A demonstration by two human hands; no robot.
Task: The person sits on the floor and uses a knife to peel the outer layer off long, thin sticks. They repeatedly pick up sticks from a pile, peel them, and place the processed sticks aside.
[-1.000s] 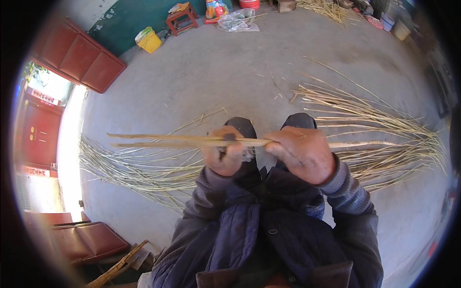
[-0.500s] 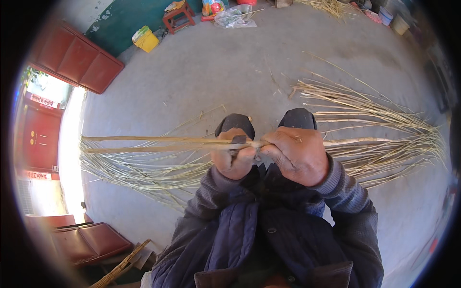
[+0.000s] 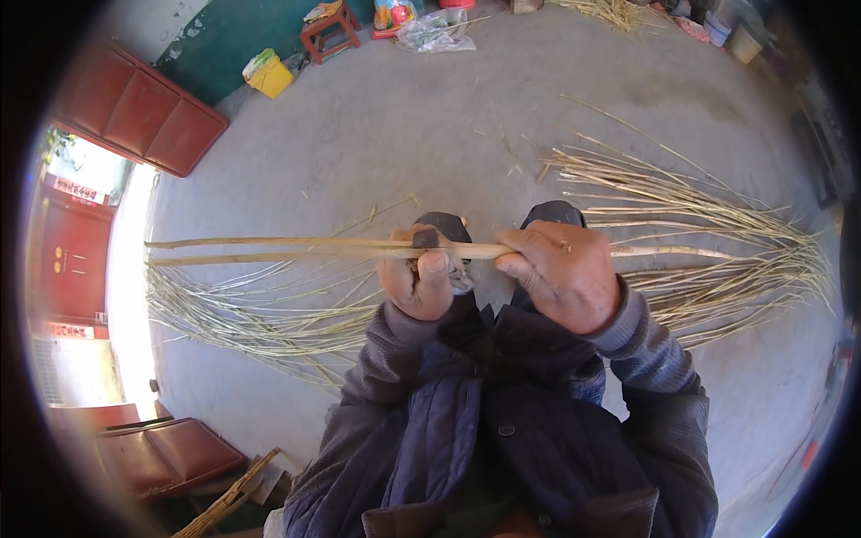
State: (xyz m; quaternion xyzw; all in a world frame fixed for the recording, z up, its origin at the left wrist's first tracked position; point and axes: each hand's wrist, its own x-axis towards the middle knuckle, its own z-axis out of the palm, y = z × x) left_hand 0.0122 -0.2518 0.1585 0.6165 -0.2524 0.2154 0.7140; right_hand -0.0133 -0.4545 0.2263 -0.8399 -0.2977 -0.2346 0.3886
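A long pale stalk (image 3: 489,252) stretches sideways between my hands, above my knees. My right hand (image 3: 567,273) is closed around it, and its uncut length (image 3: 673,252) runs out to the right past my knuckles. At my left hand (image 3: 417,285), whose fingers are curled closed about the stalk, it parts into two thin strips (image 3: 269,256) that run far left with a narrow gap between them. A small dark piece (image 3: 425,238), a tool or a finger wrap, I cannot tell which, sits by the left fingers. What lies inside that palm is partly hidden.
Loose stalks fan over the floor on the right (image 3: 717,202), and thinner greenish ones (image 3: 242,318) lie on the left. Farther off stand a yellow bucket (image 3: 271,79), a red stool (image 3: 328,32) and a clear plastic bag (image 3: 435,34). A red padded seat (image 3: 170,455) is near left.
My hands have drawn apart: the left has shifted left and slightly away from me, and more whole stalk shows between them. The two strips have moved a little farther from my body.
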